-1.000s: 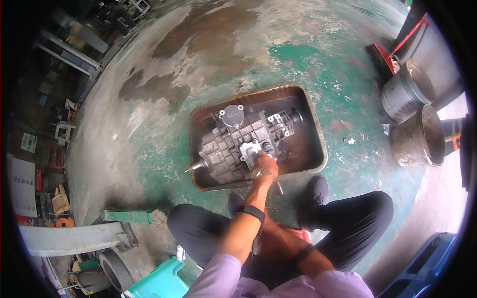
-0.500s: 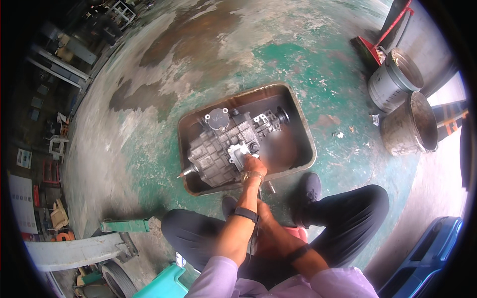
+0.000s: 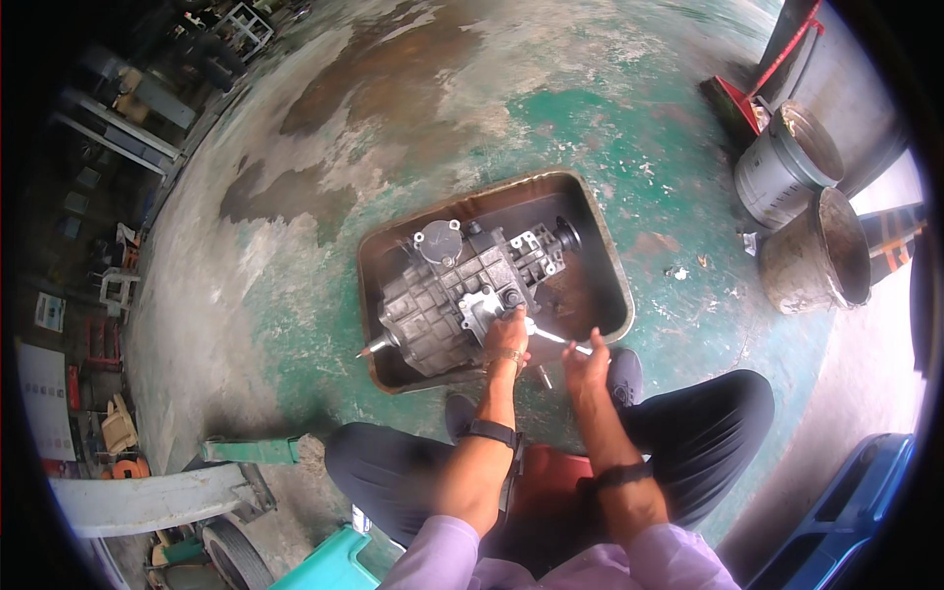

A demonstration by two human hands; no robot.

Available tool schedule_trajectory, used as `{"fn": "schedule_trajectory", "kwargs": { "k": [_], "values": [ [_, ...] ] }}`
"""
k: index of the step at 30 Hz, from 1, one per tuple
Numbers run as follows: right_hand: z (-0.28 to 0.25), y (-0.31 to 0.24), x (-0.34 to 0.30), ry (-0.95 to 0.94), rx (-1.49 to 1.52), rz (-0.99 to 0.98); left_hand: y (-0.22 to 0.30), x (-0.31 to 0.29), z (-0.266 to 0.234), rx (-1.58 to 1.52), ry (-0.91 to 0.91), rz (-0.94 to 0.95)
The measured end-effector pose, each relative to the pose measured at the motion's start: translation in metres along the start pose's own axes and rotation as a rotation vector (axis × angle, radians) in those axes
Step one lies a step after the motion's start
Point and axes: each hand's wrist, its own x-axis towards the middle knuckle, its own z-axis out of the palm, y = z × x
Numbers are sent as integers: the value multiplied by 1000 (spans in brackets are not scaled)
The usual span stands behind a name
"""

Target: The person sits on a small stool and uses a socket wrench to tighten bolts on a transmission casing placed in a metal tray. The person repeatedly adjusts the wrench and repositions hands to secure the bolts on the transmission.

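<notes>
A grey metal gearbox (image 3: 433, 305) lies on its side in a rectangular, rusty-rimmed tray (image 3: 472, 197) on the floor. My left hand (image 3: 506, 336) reaches over the tray's near edge, closed around the head end of a shiny wrench (image 3: 553, 337) beside a bright cover plate (image 3: 480, 311). Its fingers hide where the tool meets the gearbox. My right hand (image 3: 587, 366) is closed at the wrench's outer end, just past the tray's near right edge. The handle slants down to the right between both hands.
Two dirty buckets, a grey-white one (image 3: 787, 167) and a brown-stained one (image 3: 814, 251), stand at the right near a red dustpan (image 3: 736, 103). A blue plastic chair (image 3: 836, 516) is at lower right. A green-and-white metal lift arm (image 3: 177, 497) reaches in from the left.
My right hand has moved from beside my left wrist outward to the right and forward. The wrench handle now shows slanting to the right. My left hand stays at the gearbox.
</notes>
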Motion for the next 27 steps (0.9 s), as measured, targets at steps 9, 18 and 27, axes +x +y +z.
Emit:
{"fn": "schedule_trajectory", "kwargs": {
  "k": [9,18,27],
  "values": [
    [118,-47,23,-126,-561,-233,-20,21,8,-306,-118,-116],
    [209,25,-2,-628,-960,-327,-54,35,16,-788,-567,-190],
    [174,117,-20,-905,-1601,-854,-134,61,68,-1105,256,225]
  ]
}}
